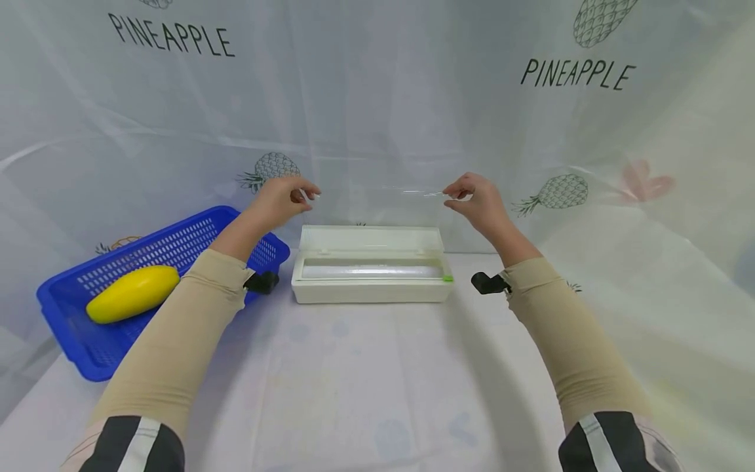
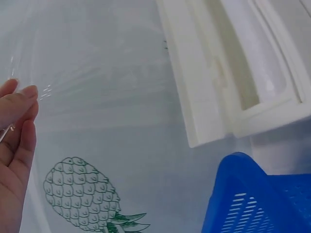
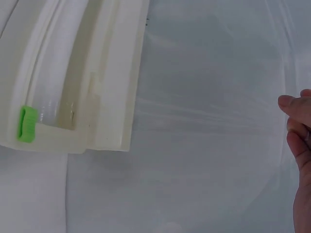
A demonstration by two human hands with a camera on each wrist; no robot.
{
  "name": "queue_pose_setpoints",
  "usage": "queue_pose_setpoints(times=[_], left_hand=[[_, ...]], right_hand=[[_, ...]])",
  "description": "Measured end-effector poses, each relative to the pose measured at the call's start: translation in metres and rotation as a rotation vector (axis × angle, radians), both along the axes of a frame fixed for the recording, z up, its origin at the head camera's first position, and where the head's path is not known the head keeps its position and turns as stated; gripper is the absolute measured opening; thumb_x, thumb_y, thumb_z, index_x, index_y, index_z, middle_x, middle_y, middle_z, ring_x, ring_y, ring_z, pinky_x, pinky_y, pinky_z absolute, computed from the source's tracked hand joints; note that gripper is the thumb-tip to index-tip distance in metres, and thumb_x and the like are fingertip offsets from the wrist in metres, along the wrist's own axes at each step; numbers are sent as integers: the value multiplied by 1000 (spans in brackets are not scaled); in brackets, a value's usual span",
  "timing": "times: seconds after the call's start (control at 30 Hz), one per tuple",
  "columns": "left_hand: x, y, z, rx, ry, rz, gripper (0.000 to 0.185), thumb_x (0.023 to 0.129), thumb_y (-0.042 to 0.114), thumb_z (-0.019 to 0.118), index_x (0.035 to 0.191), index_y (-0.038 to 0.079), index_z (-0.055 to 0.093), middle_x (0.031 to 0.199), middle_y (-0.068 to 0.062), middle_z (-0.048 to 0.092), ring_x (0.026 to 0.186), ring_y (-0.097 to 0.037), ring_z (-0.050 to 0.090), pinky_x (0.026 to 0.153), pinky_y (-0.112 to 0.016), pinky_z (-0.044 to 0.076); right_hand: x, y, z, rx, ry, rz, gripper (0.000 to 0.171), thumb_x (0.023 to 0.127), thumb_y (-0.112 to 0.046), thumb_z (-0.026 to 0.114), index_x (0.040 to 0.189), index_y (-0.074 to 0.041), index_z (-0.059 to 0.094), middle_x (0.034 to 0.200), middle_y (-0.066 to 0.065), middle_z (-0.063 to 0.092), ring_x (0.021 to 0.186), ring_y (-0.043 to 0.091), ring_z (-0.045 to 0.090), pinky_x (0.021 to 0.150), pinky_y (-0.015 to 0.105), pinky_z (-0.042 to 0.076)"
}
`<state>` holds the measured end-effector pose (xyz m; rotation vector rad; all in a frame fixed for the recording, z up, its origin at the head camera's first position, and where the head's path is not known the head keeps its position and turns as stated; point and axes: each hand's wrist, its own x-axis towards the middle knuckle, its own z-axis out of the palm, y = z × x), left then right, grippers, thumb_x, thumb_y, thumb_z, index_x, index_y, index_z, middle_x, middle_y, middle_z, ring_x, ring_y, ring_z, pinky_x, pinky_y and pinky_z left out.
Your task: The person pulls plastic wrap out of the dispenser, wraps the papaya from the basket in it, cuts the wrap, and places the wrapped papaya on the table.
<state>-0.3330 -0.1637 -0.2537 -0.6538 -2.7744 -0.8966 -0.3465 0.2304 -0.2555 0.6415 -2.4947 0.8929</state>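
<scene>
Film [image 1: 421, 193] drawn between two pinching hands, PINEAPPLE lettering beyond the fingertips

Capital letters reading "PINEAPPLE" [image 1: 171, 36] stand on a pale backdrop [image 1: 377, 98], above and to the left of the left fingers. The same word, a second "PINEAPPLE" [image 1: 578, 73], is above and to the right of the right fingers. One printed pineapple [image 1: 274, 167] lies just behind the left fingertips and another [image 1: 560, 191] to the right of the right hand; a pink flower print [image 1: 645, 181] is farther right.

Thumb and fingertips of the left hand [image 1: 286, 202] are bent toward each other, barely parted, and grasp the clear film. The right hand [image 1: 478, 200] mirrors it, thumb and forefinger nearly meeting on the film's other side. The sheet spans the space from one set of fingertips to the other, shown by thin glints; in the right wrist view, creases fan away from the pinch. Its lower edge cannot be made out.

Below the fingers and between them sits a white dispenser box [image 1: 371, 292], lid raised, with a pale roll [image 1: 371, 271] inside. A green slider [image 1: 447, 278] is at its right end, below the right fingertips. Left of and below the left fingers, partly behind that forearm, a blue basket [image 1: 177, 242] holds a smooth yellow object [image 1: 133, 294].
</scene>
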Motion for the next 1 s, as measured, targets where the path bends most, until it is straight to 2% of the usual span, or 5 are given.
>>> queue_pose_setpoints(times=[0.3,0.6,1.0], left_hand=[[4,-1,16,57,38,13,36,93,-1,63,128,6,62,117,-16,61,99,-28,59,85,-44,50],[9,0,32,109,69,22,36,94,-1,62,129,5,62,117,-17,61,98,-29,60,85,-44,50],[17,-1,49,148,125,37,34,94,1,63,127,6,64,116,-14,61,99,-28,59,84,-42,49]], right_hand=[[0,-3,22,-3,-12,-40,17,87,-1,71,104,1,71,100,10,60,92,24,56,82,36,48],[2,-3,40,-19,16,-63,17,88,-3,71,105,2,71,100,10,61,90,20,56,77,24,46],[9,-5,58,-36,55,-74,17,89,-4,70,105,1,72,100,9,62,88,15,56,78,23,47]])
